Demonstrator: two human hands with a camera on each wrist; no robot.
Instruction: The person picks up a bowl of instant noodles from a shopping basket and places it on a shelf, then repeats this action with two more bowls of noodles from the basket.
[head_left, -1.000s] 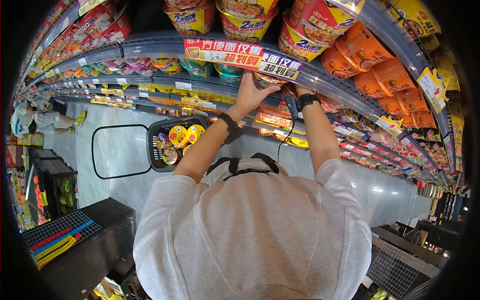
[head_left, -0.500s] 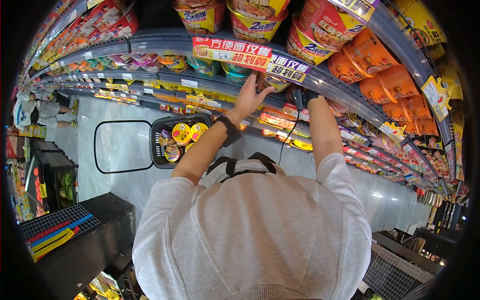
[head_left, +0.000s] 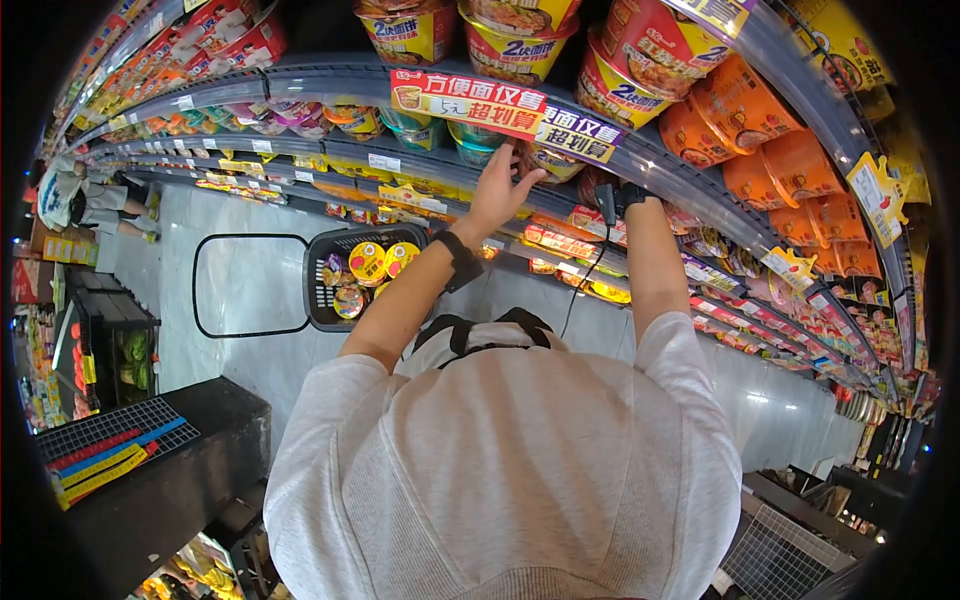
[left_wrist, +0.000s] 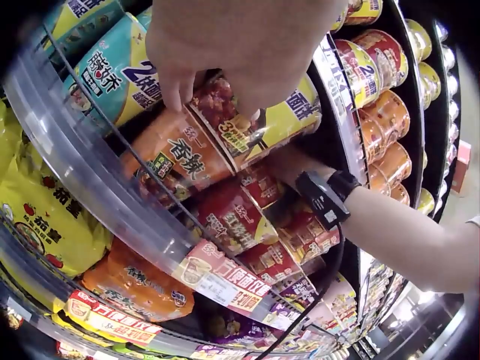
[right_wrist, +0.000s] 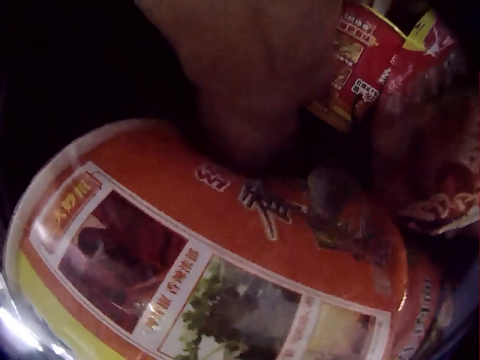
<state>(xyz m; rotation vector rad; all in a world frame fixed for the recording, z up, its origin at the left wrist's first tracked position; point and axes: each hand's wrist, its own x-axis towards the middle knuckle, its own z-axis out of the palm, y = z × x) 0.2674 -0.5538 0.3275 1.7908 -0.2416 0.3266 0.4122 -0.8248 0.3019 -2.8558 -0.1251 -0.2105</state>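
In the head view, our left hand (head_left: 497, 190) is at the shelf edge (head_left: 340, 93), just beside the price sign (head_left: 470, 100); the basket (head_left: 325, 300) stands on open floor (head_left: 240, 215). The left wrist view shows our left grip closed over the orange cup (left_wrist: 180, 150), fingers bent down, the cup lying inside the rail (left_wrist: 94, 176). Our right hand (right_wrist: 251, 82) reaches into the dark gap behind, hidden in the head view; the right wrist view shows it above an orange side, its grip too dark to tell.
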